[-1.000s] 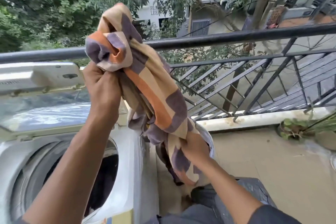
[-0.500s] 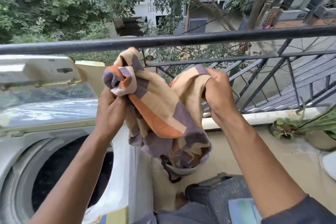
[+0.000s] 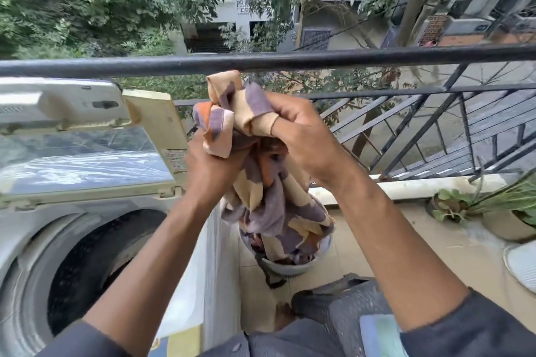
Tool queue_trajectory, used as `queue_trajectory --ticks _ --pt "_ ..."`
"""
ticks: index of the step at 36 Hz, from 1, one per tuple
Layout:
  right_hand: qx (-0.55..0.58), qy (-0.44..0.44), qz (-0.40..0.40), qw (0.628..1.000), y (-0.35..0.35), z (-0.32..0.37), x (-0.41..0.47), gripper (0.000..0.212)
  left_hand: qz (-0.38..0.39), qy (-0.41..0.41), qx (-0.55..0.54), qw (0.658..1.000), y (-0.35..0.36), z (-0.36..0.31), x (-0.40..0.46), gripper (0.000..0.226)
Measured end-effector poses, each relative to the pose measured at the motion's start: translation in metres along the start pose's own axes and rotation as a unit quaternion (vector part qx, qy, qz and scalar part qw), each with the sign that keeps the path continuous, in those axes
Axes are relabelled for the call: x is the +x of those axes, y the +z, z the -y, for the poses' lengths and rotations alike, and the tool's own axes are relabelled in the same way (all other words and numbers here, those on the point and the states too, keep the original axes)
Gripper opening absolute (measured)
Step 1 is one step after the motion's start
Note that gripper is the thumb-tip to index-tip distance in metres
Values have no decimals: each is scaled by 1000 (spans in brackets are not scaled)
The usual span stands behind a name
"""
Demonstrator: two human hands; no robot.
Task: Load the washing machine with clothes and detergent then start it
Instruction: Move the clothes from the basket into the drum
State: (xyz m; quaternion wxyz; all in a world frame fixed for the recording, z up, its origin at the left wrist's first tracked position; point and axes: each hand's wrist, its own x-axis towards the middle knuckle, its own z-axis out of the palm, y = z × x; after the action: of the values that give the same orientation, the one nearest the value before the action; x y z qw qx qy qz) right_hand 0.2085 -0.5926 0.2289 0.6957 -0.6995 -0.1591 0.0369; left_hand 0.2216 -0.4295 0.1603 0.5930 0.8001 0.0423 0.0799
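A patterned cloth (image 3: 269,211) in tan, orange and purple is bunched between both hands at chest height, right of the machine. My left hand (image 3: 208,165) grips its left side and my right hand (image 3: 304,136) clamps the top. The cloth's lower end hangs over a grey tub (image 3: 290,265) on the floor. The top-loading washing machine (image 3: 26,240) stands at the left with its lid (image 3: 84,159) raised and its dark drum (image 3: 95,266) open. No detergent is visible.
A black balcony railing (image 3: 319,59) runs across just beyond my hands. Potted plants (image 3: 478,206) sit at the right by the low ledge. A dark bag or bin (image 3: 342,304) lies on the tiled floor near my legs.
My right hand rose from the cloth's lower end to meet the left hand. The cloth went from stretched out to gathered into a bunch and sits lower than a second ago.
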Motion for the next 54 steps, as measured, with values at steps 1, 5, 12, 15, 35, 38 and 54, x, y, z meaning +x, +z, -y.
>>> queue_trajectory --ticks 1,5,12,15,35,38,54 --pt "24 0 12 1000 -3 -1 -3 27 -24 7 6 1000 0 -1 2 36" --pt "18 18 -109 994 -20 -29 -16 45 -62 31 6 998 -2 -11 5 21" --pt "-260 268 -43 927 -50 -154 -49 95 -79 12 -86 993 -17 -31 14 49" --pt "-303 312 6 901 -61 -250 -55 128 -84 25 -129 988 -16 -44 16 55" --pt "-229 189 -261 919 -91 -135 -6 30 9 13 85 996 -29 -14 18 48" --pt "-173 114 -248 946 -84 -99 -3 38 14 -9 103 995 -23 -5 16 59" --pt "-31 -31 -65 997 -2 -27 -12 28 62 35 68 995 7 -17 -10 54"
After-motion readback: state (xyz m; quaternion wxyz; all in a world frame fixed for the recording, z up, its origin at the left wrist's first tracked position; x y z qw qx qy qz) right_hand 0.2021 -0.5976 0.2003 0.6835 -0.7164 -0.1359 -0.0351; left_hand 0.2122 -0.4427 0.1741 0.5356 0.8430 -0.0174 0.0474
